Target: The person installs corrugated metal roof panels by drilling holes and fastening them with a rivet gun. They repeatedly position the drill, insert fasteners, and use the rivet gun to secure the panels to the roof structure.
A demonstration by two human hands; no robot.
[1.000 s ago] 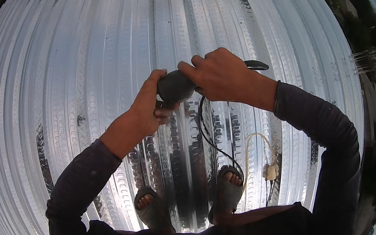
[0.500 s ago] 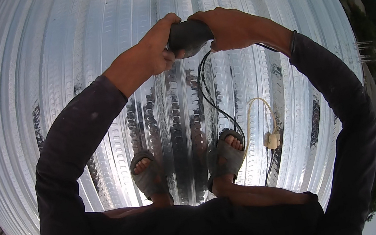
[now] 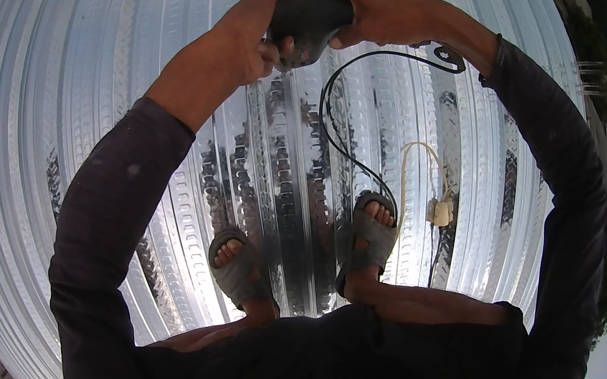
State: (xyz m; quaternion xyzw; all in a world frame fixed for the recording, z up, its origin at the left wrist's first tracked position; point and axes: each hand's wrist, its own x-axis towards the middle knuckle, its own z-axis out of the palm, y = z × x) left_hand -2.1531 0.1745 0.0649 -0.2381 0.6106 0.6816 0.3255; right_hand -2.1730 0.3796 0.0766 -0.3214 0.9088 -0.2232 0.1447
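Left hand (image 3: 236,41) and right hand (image 3: 378,9) both clamped on a dark tool (image 3: 305,22), held up at arm's length above the feet. Black cord (image 3: 344,147) hanging from the tool down past the right sandal (image 3: 367,239) (left sandal (image 3: 236,267) beside it), with a pale plug (image 3: 440,210) lying on the ribbed metal roof (image 3: 68,108) nearby.

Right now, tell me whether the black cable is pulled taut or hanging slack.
Slack. The black cable droops in a loose loop from the dark handheld device gripped by the left hand and right hand, down toward the sandalled right foot.
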